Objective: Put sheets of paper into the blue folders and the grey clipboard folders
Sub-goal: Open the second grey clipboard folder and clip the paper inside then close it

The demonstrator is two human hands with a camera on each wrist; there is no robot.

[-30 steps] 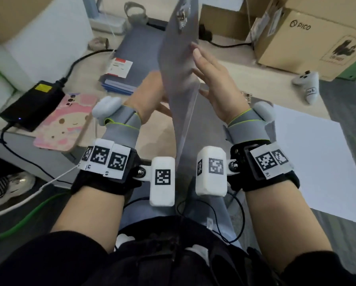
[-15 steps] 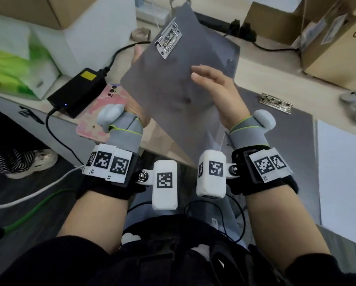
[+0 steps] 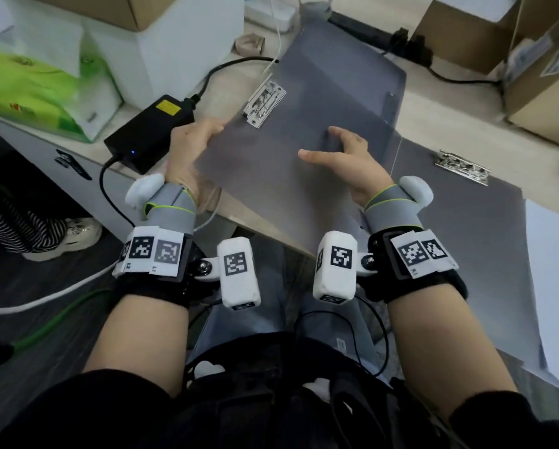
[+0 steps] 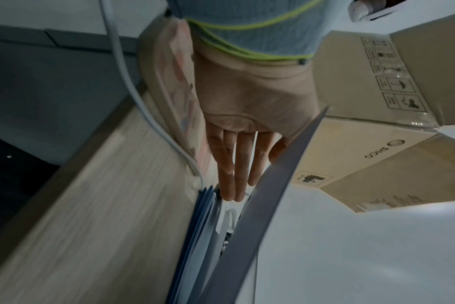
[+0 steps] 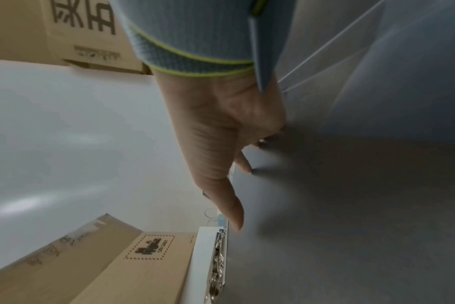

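I hold a grey clipboard folder (image 3: 307,131) in both hands, tilted low over the desk, its metal clip (image 3: 263,103) at the far left edge. My left hand (image 3: 190,140) pinches its left edge, thumb on top and straight fingers (image 4: 237,164) underneath. My right hand (image 3: 339,153) rests flat on its top face, fingers (image 5: 229,164) spread. The left wrist view shows a stack of blue folders (image 4: 205,226) beneath the board (image 4: 260,216). A second grey clipboard folder (image 3: 466,238) lies on the desk at right, with white paper (image 3: 553,270) beyond it.
A black power adapter (image 3: 151,131) with its cable lies left of the board, near a white box (image 3: 181,50) and a green bag (image 3: 38,89). Cardboard boxes (image 3: 547,59) stand at the back right. Another person's shoe (image 3: 61,234) is on the floor at left.
The clipboard folder came down from standing edge-on to lying nearly flat over the desk. My right hand moved onto its top face, my left to its left edge.
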